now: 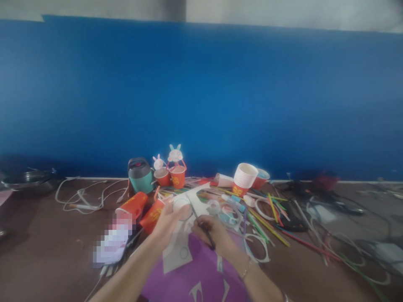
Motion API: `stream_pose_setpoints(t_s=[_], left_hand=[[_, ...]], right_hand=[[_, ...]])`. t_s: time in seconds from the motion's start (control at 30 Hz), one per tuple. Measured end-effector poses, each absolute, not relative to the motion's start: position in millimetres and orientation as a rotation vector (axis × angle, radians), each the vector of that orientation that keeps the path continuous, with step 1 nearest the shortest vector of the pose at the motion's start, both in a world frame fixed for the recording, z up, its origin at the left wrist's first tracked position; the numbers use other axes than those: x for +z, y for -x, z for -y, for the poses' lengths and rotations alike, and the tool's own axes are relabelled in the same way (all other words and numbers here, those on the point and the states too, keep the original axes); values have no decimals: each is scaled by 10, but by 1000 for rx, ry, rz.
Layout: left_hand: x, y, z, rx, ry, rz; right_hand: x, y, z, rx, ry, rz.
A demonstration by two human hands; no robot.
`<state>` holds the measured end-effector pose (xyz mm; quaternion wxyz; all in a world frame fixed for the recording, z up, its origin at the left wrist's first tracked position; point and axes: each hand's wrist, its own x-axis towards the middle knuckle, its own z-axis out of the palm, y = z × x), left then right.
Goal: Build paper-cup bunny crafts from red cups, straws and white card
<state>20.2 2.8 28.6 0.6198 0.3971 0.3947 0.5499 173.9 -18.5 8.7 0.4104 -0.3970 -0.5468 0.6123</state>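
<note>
My left hand (168, 220) is closed on a sheet of white paper (178, 241) that has round outlines drawn on it. Dark-handled scissors (206, 235) are in my right hand (214, 235), its fingers wrapped round the handles. The blades reach up and left to the paper, beside a drawn circle near my left fingertips. A lower part of the sheet, with a smaller circle, hangs over a purple surface (201, 277) below my hands.
Behind my hands stand a teal container (140, 178), rabbit figures (175, 154) on red cups, and stacked cups (245, 176). Tipped red cups (134, 205) lie left. Coloured sticks (267, 224), tape rolls (231, 214) and cables (352, 251) are right.
</note>
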Motion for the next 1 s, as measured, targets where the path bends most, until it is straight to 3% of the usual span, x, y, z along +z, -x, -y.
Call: stream_pose_setpoints(t_s=[1.0], left_hand=[[328, -153, -53, 1209, -999, -880]], right_hand=[[163, -1743, 201, 1499, 1064, 1444]])
